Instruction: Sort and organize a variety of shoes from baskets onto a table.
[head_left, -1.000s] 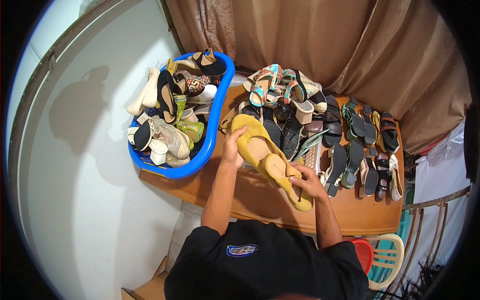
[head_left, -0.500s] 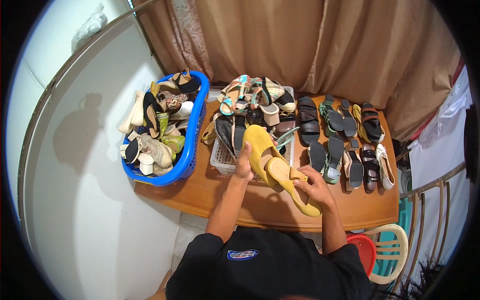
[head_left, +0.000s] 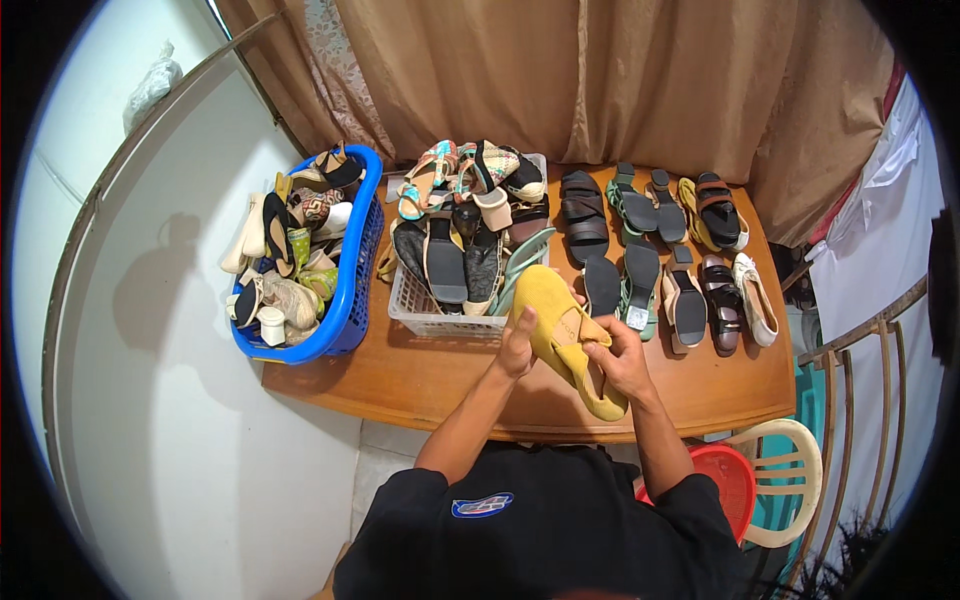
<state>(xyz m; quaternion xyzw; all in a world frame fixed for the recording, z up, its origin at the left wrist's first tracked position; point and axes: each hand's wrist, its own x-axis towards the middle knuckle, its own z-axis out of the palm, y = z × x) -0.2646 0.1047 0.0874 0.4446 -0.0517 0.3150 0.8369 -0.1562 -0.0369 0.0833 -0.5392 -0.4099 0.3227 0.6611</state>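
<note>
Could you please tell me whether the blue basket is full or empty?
It looks full: shoes are heaped to the rim of the blue basket, and cream shoes cover part of its left side.

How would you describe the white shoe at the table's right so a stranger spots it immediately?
Find the wooden table and the two footwear rows on its right. Take the row farther from the brown curtain. At its right-hand end lies the white shoe, pale against the dark strapped sandal on its left.

A head-worn fisheye camera looks down and forward across the wooden table (head_left: 400, 378).
</note>
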